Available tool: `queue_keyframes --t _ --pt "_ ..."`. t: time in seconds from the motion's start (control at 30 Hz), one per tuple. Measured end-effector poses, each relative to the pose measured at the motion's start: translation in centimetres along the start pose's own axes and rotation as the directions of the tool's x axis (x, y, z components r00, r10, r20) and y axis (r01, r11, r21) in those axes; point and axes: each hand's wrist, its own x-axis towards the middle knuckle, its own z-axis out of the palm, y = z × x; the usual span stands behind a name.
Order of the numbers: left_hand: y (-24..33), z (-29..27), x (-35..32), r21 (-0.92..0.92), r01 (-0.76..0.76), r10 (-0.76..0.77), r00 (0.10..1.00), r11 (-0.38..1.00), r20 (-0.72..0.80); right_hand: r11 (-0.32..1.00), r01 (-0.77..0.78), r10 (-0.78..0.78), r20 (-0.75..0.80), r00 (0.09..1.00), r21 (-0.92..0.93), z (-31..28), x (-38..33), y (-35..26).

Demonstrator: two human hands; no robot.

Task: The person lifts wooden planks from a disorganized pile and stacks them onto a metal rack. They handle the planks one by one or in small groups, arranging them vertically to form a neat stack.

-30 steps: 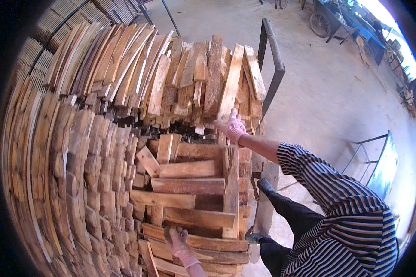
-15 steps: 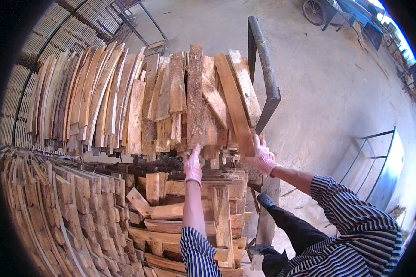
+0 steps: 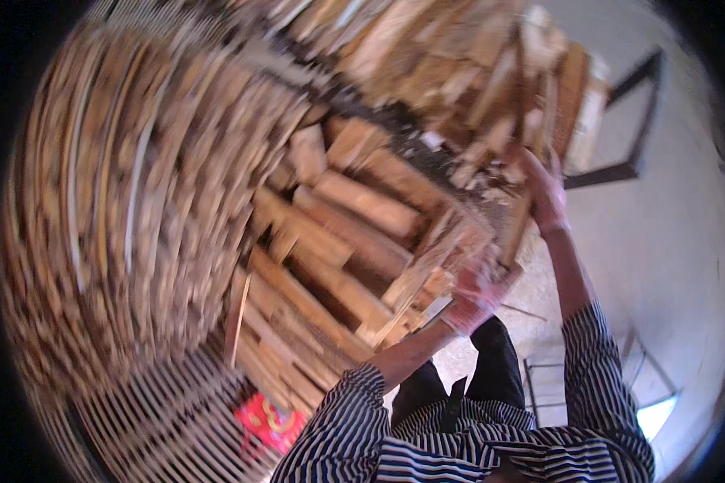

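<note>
As far as the blur lets one count: two hands, namely a right hand [image 3: 546, 197] and a left hand [image 3: 473, 296]; one plank [image 3: 518, 229] between them; one black metal frame [image 3: 646, 121]; one red bundle [image 3: 271, 423]; stacked boards too many to count.
Plank: runs steeply along the left side of the right hand, its lower end at the left hand's fingertips.
Right grip: narrow, closed about the plank.
Left grip: touching or just beside the plank's lower end; cannot tell how far its fingers close.
Nearest obstacle: crossed stack [image 3: 342, 241], its right corner close beside the left hand.
Upper side: board pile [image 3: 435, 56] beyond the right hand, the metal frame at its right.
Left side: tall wood stack [image 3: 161, 185], well apart from both hands.
Lower left: slatted stack [image 3: 169, 419], the red bundle beside it.
</note>
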Motion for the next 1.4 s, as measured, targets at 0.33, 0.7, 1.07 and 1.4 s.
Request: queue_keyframes --t 0.33,0.7,1.07,1.4 --pt "-12.9 -14.9 -21.8 -0.006 0.47 -0.462 0.871 0.883 0.168 0.964 0.253 -0.211 0.35 0.913 -0.077 11.0 -25.9 8.7" --pt "-29.9 -25.1 -34.4 0.295 0.629 -0.653 0.757 0.72 -0.019 0.433 0.513 0.119 0.611 0.783 -0.741 34.7 -37.5 17.4" --pt "-30.5 -24.9 -34.8 0.347 0.59 -0.642 0.766 0.729 0.047 0.032 0.68 -0.29 0.644 0.708 -0.733 34.8 -33.2 21.2" --pt "-30.3 -24.8 -34.8 0.491 0.514 -0.598 0.801 0.703 0.017 0.199 0.562 0.005 0.575 0.818 -0.803 31.2 -31.8 15.6"
